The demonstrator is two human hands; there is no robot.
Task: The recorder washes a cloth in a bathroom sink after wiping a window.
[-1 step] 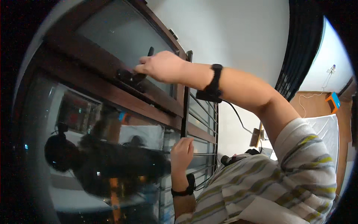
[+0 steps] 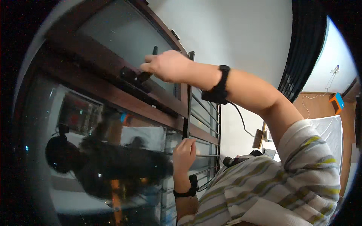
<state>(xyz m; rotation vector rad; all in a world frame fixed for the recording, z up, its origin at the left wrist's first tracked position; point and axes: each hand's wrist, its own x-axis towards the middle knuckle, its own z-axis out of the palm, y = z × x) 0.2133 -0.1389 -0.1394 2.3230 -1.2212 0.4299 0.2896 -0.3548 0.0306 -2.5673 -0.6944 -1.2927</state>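
Note:
My right hand is wrapped round the dark window handle, whose tip sticks up past my fingers. The handle's dark base sits on the brown window frame. Lower down, my left hand is closed at the end of the visible stretch of a dark rail, its fingers curled round it; their far side is hidden. Each wrist carries a black strap; the strap on my right wrist holds a black box with a cable.
Thin metal bars run beside the rail. The glass pane mirrors a dark figure and the room. A black curtain hangs at the right, near a plastic-covered white surface, an orange and blue box and a white cable.
My right hand and forearm have moved slightly to the right, and the handle tip has shifted a little the same way. My left hand stays in place.

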